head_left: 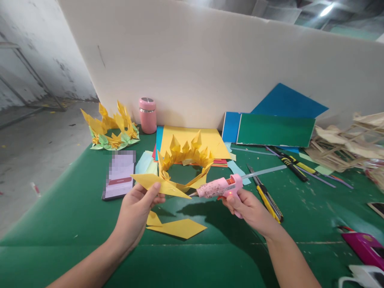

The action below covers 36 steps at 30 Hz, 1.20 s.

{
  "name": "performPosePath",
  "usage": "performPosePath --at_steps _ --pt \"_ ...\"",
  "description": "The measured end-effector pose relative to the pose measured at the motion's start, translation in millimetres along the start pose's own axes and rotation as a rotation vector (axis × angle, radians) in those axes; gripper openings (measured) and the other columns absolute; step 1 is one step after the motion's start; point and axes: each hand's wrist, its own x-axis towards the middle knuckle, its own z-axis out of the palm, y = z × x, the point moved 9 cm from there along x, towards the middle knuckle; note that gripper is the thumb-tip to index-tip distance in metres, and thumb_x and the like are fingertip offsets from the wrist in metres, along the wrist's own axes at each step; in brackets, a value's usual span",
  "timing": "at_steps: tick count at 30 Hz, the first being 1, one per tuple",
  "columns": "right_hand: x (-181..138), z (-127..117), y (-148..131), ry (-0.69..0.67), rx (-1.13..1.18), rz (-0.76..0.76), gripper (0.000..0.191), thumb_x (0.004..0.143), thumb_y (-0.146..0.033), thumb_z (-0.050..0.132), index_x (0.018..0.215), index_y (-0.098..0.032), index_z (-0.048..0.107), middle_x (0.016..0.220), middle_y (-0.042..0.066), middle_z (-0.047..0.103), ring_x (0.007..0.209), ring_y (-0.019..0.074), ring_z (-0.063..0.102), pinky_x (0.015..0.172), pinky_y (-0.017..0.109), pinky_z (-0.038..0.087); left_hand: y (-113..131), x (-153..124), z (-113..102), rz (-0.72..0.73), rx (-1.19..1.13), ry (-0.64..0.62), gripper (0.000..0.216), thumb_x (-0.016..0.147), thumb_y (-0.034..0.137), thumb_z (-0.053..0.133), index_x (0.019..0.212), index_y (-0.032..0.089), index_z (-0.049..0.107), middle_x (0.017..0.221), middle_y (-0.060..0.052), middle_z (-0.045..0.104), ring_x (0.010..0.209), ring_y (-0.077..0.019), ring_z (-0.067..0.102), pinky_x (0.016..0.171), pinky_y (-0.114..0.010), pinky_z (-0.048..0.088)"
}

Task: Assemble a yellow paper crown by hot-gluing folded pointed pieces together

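Pinching: the left hand [139,202] grasps a yellow paper piece [159,185] between thumb and fingers, its pointed end to the right, above the tabletop [75,220].
Glue side: the right hand [249,210] has its fingers wrapped around the handle of a pink glue gun [222,187], whose nozzle points left to the tip of the paper; whether they touch, I cannot tell. A small red light glows on its body, and a translucent glue stick [265,172] juts from its back.
Crown: a yellow paper crown [196,142] with folded spikes stands just beyond the held piece, partly hidden by it.
Cutouts: a kite-shaped cutout [184,229] lies near, a smaller yellow scrap [154,219] at its left end.
Far left: a second crown [115,141] with pale green leaves stands beside a pink flask [148,118]; a phone [121,178] lies nearer.
Far middle: a stack of coloured paper [210,138], yellow on top.
Right: a yellow-and-black utility knife [267,200] lies just beside the right hand; farther off, a green board [276,130] leans, with wooden lattice pieces [333,148] to its right.
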Motion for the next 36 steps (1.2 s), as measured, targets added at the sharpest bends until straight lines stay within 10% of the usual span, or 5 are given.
performPosePath --at_steps 10,21,31,36 --pt "-0.2 -27.9 10.8 0.15 0.053 0.064 0.056 0.066 -0.06 0.069 0.103 -0.022 0.049 0.074 0.001 0.064 0.045 0.0095 0.045 0.042 0.024 0.037 2.2 -0.1 2.3 0.018 -0.01 -0.028 0.041 0.039 0.042 0.088 0.064 0.015 0.069 0.057 0.004 0.064 0.05 -0.0067 0.053 0.05 -0.017 0.048" --pt "-0.4 -63.0 28.7 0.384 -0.294 0.231 0.047 0.064 -0.051 0.065 0.097 -0.019 0.053 0.068 0.001 0.064 0.052 0.0166 0.054 0.044 0.027 0.04 -2.1 -5.0 10.1 0.02 0.02 -0.16 0.037 0.056 0.047 0.081 0.071 0.016 0.068 0.063 0.002 0.062 0.052 -0.0088 0.05 0.049 -0.02 0.045" --pt "-4.0 -76.4 -0.5 0.569 -0.727 0.042 0.049 0.071 -0.059 0.056 0.088 -0.015 0.07 0.074 0.011 0.063 0.068 0.0263 0.058 0.054 0.034 0.041 -2.9 -8.3 12.8 0.071 0.115 -0.223 0.034 0.061 0.048 0.077 0.067 0.017 0.065 0.059 0.004 0.062 0.049 -0.0077 0.051 0.051 -0.02 0.045" --pt "-7.2 -35.8 -46.9 0.497 -0.439 -0.166 0.034 0.082 -0.047 0.051 0.087 -0.019 0.071 0.08 0.007 0.065 0.064 0.0187 0.055 0.058 0.031 0.042 -1.6 -15.0 19.7 0.108 0.229 -0.303 0.032 0.063 0.048 0.074 0.067 0.018 0.065 0.054 0.004 0.06 0.045 -0.0089 0.051 0.049 -0.022 0.046"
